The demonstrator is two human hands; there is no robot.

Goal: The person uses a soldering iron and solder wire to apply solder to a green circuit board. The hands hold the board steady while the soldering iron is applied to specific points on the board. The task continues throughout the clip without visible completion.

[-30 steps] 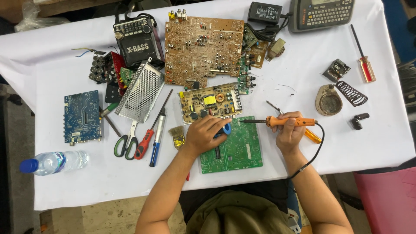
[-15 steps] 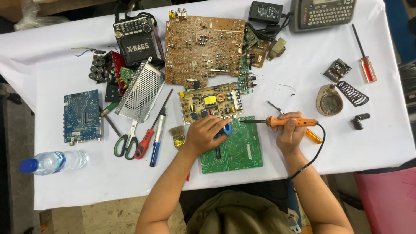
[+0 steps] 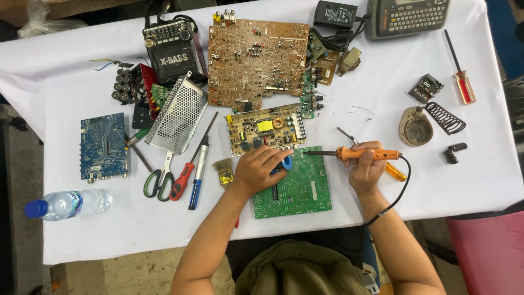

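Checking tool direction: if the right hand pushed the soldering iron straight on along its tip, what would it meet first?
Probably the blue object under the left hand, over the green circuit board; height is unclear.

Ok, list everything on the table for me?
green board: 1, green, under the hands
soldering iron: 1, orange, right hand
blue object: 1, left hand, kind unclear
yellow board: 1, centre
brown board: 1, top centre
blue board: 1, left
mesh cover: 1, silver
radio: 1, black
scissors: 1, green handles
bottle: 1, clear, lower left
iron stand: 1, right
screwdriver: 1, red, far right
label printer: 1, grey
left hand: on green board
right hand: grips iron
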